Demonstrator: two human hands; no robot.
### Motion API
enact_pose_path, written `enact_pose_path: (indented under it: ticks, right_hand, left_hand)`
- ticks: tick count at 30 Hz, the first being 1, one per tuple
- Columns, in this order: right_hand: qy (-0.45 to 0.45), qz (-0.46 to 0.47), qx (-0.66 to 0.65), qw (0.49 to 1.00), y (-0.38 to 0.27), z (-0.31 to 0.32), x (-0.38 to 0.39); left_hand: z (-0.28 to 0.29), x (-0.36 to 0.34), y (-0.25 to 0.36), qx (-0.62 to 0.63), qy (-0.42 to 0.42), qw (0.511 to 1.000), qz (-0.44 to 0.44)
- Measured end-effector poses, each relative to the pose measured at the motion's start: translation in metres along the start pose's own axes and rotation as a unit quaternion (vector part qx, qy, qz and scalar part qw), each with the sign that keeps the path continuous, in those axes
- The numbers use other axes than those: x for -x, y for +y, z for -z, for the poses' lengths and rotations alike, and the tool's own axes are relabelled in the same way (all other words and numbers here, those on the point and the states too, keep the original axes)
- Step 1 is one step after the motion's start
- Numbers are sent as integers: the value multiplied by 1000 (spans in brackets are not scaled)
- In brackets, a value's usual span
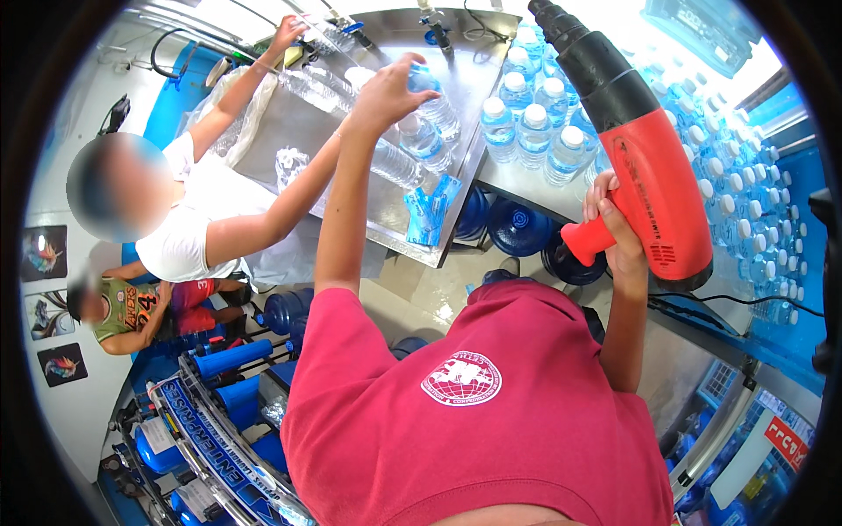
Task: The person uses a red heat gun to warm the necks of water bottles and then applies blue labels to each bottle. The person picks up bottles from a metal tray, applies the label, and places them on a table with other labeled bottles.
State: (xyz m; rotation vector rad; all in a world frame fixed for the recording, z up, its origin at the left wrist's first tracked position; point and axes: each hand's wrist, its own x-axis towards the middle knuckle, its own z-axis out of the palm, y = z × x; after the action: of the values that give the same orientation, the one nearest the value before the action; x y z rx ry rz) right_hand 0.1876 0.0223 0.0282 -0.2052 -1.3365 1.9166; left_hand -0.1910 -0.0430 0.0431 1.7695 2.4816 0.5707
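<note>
My left hand reaches over the steel tray with fingers curled round the top of a clear, blue-sleeved bottle. More clear bottles lie or stand beside it, and flat blue plastic sleeves rest near the tray's front corner. My right hand grips the handle of a red and black heat gun, held up at the right with its nozzle toward the top.
A co-worker in white reaches over the tray from the left. Another person is behind them. Capped bottles crowd the right-hand table. Large blue jugs sit underneath; a cord runs rightward. Blue tanks and metal frames stand lower left.
</note>
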Motion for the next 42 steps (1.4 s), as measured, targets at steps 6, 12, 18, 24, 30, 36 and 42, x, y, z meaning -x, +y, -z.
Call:
enact_pose_path:
  ticks: [6,12,18,24,30,36,42]
  right_hand:
    - [32,6,0,999,-3,3,7]
    - [42,-6,-16,999,-3,3,6]
    - [37,-11,-2,999,-1,1,7]
    - [13,10,-32,999,6,1,2]
    - [22,-12,-31,999,7,-2,5]
    - [9,1,-27,1000,5,-2,5]
    - [25,8,-26,999,5,-4,5]
  left_hand:
    - [9,7,-15,1,117,993,4]
    - [21,10,-26,75,127,989,10]
    - [28,17,-16,259,141,955,39]
    - [46,16,-5,136,218,966,32]
    - [18,-8,-23,97,118,988,-8]
    - [8,-8,-29,98,135,986,-29]
    - [4,-18,-25,122,140,982,-13]
